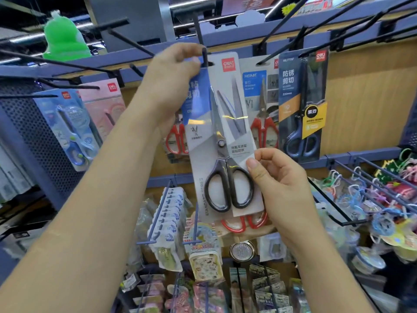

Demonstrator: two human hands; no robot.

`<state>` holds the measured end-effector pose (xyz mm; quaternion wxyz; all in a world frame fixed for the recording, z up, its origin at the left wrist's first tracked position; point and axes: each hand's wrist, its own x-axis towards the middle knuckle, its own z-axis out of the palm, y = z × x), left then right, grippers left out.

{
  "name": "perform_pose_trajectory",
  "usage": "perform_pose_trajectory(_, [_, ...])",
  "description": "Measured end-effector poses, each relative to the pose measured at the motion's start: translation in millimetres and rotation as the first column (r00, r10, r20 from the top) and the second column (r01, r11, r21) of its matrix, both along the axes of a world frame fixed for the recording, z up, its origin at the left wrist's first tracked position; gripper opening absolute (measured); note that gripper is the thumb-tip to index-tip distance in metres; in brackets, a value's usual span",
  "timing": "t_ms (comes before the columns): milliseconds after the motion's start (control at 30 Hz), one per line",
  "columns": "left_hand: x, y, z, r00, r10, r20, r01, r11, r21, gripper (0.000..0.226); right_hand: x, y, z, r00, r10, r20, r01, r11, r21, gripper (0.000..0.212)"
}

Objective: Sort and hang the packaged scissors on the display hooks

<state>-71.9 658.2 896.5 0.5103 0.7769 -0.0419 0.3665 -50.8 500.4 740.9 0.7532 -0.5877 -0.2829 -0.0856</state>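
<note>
I see my left hand pinching the top corner of a pack of black-handled scissors, with its hang hole right at the tip of a black hook. My right hand pinches the pack's lower right edge beside the handles. Red-handled scissors and blue-handled scissors hang just beside it, to the right.

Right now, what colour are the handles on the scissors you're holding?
The handles are black; head view.
</note>
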Motion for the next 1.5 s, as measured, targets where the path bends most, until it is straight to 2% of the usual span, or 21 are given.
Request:
perform_pose_trajectory(67, [-2,3,-17,1.000,-0.023,-0.010,0.023,0.999,0.034,0.044,1,2,2,0.999,-0.024,-0.026,0.024,1.000,-0.009,0.010])
perform_pose_trajectory(167, [-11,10,-50,0.995,0.017,0.103,-0.027,0.996,0.089,0.062,3,6,8,0.996,-0.092,-0.001,0.092,0.994,-0.065,0.011])
perform_pose_trajectory(300, [-8,20,-70,0.985,0.170,0.021,-0.169,0.951,0.260,0.035,9,13,14,0.986,-0.164,0.020,0.166,0.976,-0.141,0.010])
perform_pose_trajectory(467, [18,33,-68,0.972,0.224,0.073,-0.233,0.963,0.137,0.031,14,2,8,0.987,-0.125,-0.099,0.106,0.978,-0.180,0.012])
perform_pose_trajectory(567, [45,43,-68,0.963,0.265,0.051,-0.269,0.955,0.125,0.035,15,-18,-1,0.969,-0.219,-0.109,0.186,0.949,-0.253,0.027])
perform_pose_trajectory(633, [60,46,-69,0.958,0.282,0.048,-0.286,0.947,0.148,0.037,12,-29,-4,0.951,-0.299,-0.083,0.265,0.921,-0.285,0.029])
perform_pose_trajectory(833, [89,50,-82,0.945,0.323,0.054,-0.326,0.914,0.240,0.050,5,-47,-4,0.924,-0.366,-0.108,0.344,0.922,-0.176,0.039])
perform_pose_trajectory(1033, [98,54,-91,0.932,0.352,0.086,-0.358,0.861,0.362,0.051,4,-55,-3,0.922,-0.327,-0.207,0.320,0.945,-0.068,0.031])
perform_pose_trajectory(1167, [88,52,-89,0.911,0.405,0.073,-0.385,0.776,0.499,0.051,4,-57,-7,0.935,-0.263,-0.238,0.273,0.962,0.006,0.027])
perform_pose_trajectory(1267, [65,36,-87,0.847,0.526,0.073,-0.475,0.688,0.549,0.049,4,-57,-7,0.956,-0.168,-0.240,0.177,0.984,0.016,0.026])
perform_pose_trajectory(1300, [55,27,-87,0.838,0.540,0.071,-0.490,0.689,0.534,0.046,3,-57,-8,0.967,-0.131,-0.219,0.133,0.991,-0.006,0.027])
perform_pose_trajectory(1333, [43,18,-87,0.871,0.490,0.042,-0.453,0.766,0.457,0.039,3,-57,-8,0.978,-0.095,-0.188,0.088,0.995,-0.045,0.027])
perform_pose_trajectory(1367, [30,8,-88,0.935,0.355,-0.024,-0.334,0.899,0.283,0.034,2,-56,-7,0.986,-0.066,-0.155,0.053,0.994,-0.092,0.028])
perform_pose_trajectory(1400, [17,-3,-90,0.987,0.126,-0.099,-0.126,0.992,0.013,0.033,1,-55,-7,0.991,-0.045,-0.124,0.028,0.990,-0.135,0.030])
perform_pose_trajectory(1433, [3,-13,-91,0.984,-0.115,-0.137,0.076,0.963,-0.259,0.037,0,-54,-6,0.995,-0.028,-0.095,0.011,0.984,-0.176,0.031])
perform_pose_trajectory(1467, [-9,-18,-95,0.953,-0.274,-0.132,0.197,0.885,-0.421,0.039,-1,-53,-5,0.997,-0.017,-0.070,0.001,0.977,-0.212,0.031])
perform_pose_trajectory(1500, [-18,-20,-100,0.934,-0.335,-0.121,0.248,0.854,-0.457,0.035,-2,-52,-4,0.999,-0.006,-0.049,-0.006,0.970,-0.244,0.029])
